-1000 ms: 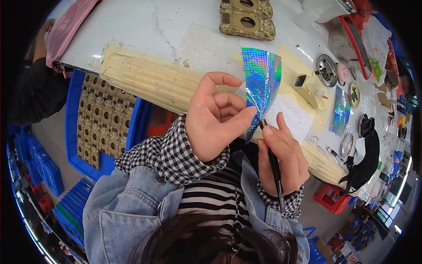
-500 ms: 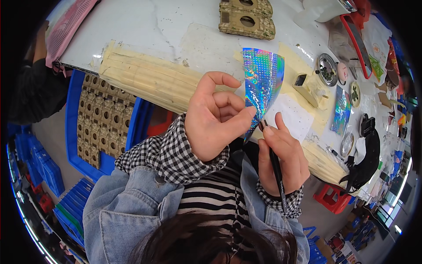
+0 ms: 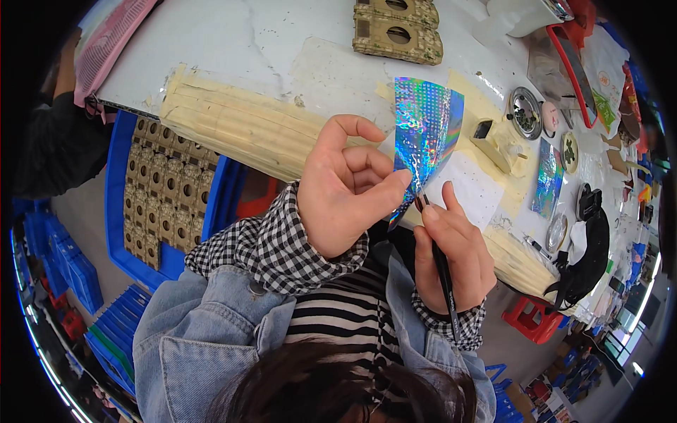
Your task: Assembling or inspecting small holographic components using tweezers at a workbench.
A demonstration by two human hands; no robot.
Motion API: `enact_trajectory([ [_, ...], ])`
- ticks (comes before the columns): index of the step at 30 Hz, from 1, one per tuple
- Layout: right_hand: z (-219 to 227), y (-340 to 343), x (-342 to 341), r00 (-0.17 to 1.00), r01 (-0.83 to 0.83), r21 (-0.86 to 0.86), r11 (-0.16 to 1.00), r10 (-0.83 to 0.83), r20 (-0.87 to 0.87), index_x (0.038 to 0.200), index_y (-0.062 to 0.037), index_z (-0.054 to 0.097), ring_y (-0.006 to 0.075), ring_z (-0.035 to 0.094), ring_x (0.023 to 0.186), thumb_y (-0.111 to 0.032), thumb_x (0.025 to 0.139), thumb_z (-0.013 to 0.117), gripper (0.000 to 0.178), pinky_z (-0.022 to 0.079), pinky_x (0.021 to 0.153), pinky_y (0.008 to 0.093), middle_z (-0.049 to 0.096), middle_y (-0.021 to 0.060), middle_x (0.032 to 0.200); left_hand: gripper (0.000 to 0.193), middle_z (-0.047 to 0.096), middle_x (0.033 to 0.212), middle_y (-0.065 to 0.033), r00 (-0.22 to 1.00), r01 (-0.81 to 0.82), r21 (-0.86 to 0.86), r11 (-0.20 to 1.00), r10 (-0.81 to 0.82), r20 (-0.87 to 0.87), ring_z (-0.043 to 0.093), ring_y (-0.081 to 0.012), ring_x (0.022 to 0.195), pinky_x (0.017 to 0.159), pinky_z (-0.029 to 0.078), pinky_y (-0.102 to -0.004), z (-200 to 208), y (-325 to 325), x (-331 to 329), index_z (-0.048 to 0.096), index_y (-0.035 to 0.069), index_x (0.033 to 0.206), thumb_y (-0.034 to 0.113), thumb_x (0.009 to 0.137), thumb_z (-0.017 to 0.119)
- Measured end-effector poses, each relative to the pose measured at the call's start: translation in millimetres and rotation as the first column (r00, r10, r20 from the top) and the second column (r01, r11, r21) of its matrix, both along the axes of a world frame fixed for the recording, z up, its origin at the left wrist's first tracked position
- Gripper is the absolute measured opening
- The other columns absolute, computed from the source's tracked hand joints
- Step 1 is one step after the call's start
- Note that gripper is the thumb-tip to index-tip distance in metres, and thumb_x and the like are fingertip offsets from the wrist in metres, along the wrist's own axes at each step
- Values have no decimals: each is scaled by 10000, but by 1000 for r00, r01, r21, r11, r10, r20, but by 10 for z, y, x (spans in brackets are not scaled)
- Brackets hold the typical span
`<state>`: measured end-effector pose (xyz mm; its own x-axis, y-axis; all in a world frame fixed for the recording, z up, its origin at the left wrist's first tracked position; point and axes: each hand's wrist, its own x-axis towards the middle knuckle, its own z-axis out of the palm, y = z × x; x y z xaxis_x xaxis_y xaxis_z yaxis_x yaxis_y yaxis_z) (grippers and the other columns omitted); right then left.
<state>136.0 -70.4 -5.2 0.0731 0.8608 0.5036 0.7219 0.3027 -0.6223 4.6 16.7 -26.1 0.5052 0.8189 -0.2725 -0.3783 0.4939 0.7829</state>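
Observation:
A shiny holographic sheet with rows of small dots stands up in front of me. My left hand pinches its lower left edge between thumb and fingers, the other fingers curled. My right hand is closed round black tweezers, whose tips meet the lower part of the sheet. What the tips grip there is too small to make out. Beyond the sheet, on the table, lie camouflage-patterned casings with round holes.
A blue crate with rows of similar casings stands below the table edge at left. To the right are a white paper, a round metal dish, a second holographic sheet and a black pouch. Another person's dark sleeve shows at far left.
The top of the holographic sheet has tilted slightly to the right, and its reflections have shifted. Both hands stay almost where they were.

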Motion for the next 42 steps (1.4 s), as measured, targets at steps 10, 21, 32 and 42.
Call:
enact_trajectory([
  [10, 1, 14, -6, 997, 4, 18, 1000, -6, 72, 976, 48, 647, 277, 670, 898, 71, 705, 732, 285, 504, 896, 492, 658, 166, 890, 426, 648, 855, -78, 1000, 17, 31, 999, -16, -20, 604, -95, 802, 697, 456, -213, -13, -6, -14, 350, 35, 1166, -62, 832, 595],
  [21, -1, 18, 5, 988, -23, 29, 999, 18, 150, 965, 50, 653, 279, 666, 914, 19, 704, 749, 279, 506, 889, 494, 658, 178, 911, 422, 638, 832, -69, 999, 20, 18, 1000, -19, -30, 596, -93, 772, 688, 459, -214, 1, 3, -18, 354, 31, 1163, -55, 831, 600],
  [32, 0, 26, 3, 988, -33, 41, 999, 26, 150, 961, 51, 655, 278, 667, 908, 14, 701, 749, 279, 508, 890, 486, 660, 184, 906, 423, 633, 831, -62, 1000, 19, 14, 1000, -19, -18, 598, -93, 782, 696, 459, -213, 0, 5, -26, 356, 33, 1159, -55, 827, 604],
  [42, -21, 13, 18, 995, -38, 30, 999, 35, 96, 968, 42, 652, 279, 665, 920, 27, 691, 753, 296, 502, 905, 483, 663, 182, 914, 442, 623, 798, -77, 1000, -9, 4, 1000, 9, -5, 611, -85, 734, 630, 487, -197, 2, 7, -10, 332, -2, 1129, -28, 811, 638],
])
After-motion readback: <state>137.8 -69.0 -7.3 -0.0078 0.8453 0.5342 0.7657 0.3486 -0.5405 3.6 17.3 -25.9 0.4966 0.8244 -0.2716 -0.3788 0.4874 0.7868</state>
